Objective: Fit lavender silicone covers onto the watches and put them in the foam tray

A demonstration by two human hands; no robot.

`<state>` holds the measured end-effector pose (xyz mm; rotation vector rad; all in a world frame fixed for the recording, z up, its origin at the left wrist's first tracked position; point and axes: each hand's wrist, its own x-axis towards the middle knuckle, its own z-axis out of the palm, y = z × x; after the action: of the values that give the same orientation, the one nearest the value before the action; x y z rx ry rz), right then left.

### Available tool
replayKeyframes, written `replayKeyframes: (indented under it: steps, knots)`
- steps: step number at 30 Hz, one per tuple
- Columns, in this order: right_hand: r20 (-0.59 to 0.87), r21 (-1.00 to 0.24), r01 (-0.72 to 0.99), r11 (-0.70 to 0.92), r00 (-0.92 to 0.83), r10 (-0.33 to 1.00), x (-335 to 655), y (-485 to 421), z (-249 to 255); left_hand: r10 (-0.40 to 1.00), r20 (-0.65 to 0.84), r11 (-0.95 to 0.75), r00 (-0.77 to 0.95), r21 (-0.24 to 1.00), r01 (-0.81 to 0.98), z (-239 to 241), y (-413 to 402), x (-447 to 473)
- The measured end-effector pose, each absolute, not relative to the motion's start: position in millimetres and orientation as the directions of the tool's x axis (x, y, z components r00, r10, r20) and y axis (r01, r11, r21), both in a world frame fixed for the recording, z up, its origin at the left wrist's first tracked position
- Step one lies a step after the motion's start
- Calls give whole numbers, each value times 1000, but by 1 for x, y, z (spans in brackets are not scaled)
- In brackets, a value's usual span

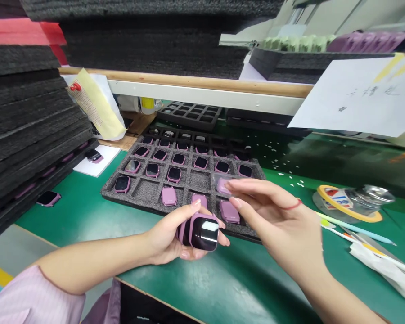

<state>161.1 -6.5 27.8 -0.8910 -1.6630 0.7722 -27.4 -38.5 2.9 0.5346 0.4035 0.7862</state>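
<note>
My left hand [170, 234] is closed round a purple smartwatch body [204, 232], its black screen facing up and reflecting light. A second purple watch body [184, 231] shows partly behind it in the same grip. My right hand [273, 211] hovers over the right part of a black foam tray [200, 181], with thumb and fingers apart. By its fingertips are a purple watch back [223, 186] and a clear, film-like sheen; whether the fingers touch either I cannot tell. Most tray cells hold purple watch bodies, several screen up and others back up.
Stacked black foam trays [30, 103] rise on the left, and a shelf [202, 96] crosses above. One loose watch [49, 198] lies left, another [93, 156] on white paper. A glass bottle [357, 200], a pen [364, 231] and white tissue [384, 270] are right.
</note>
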Motion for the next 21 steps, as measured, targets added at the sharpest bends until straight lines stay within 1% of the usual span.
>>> replayKeyframes:
  steps: [2,3,4,5,7,9,11,13,16,19,21]
  knots:
    - [685,-639,279,717,-220,695,166,-9,32,749,-125,588,651,578,-565,2,-38,-28]
    - [755,-526,293,798,-272,597,169,-10,34,748,-123,590,653,575,-567,2,-38,-29]
    - [790,-433,280,857,-341,510,171,-10,37,748,-125,591,651,573,-568,2,-38,-29]
    - [796,-367,250,896,-415,442,173,-10,39,750,-133,592,649,573,-567,2,-38,-29]
    - [761,-302,215,929,-533,371,177,-7,43,752,-152,595,641,576,-561,4,-38,-29]
    - [741,-264,285,922,-552,383,179,-3,46,754,-164,595,636,579,-557,6,-38,-29]
    - [770,-229,411,883,-479,422,181,-1,46,755,-169,597,633,577,-557,8,-38,-29]
    - [800,-210,481,851,-416,432,181,-3,44,757,-182,601,627,571,-559,8,-37,-30]
    - [778,-234,415,880,-463,425,182,-15,38,759,-189,607,623,554,-571,6,-37,-30]
    - [710,-302,330,894,-548,442,180,-31,32,757,-187,611,627,543,-576,4,-38,-30]
    - [663,-335,318,887,-589,462,180,-39,30,756,-207,616,621,544,-569,4,-39,-30]
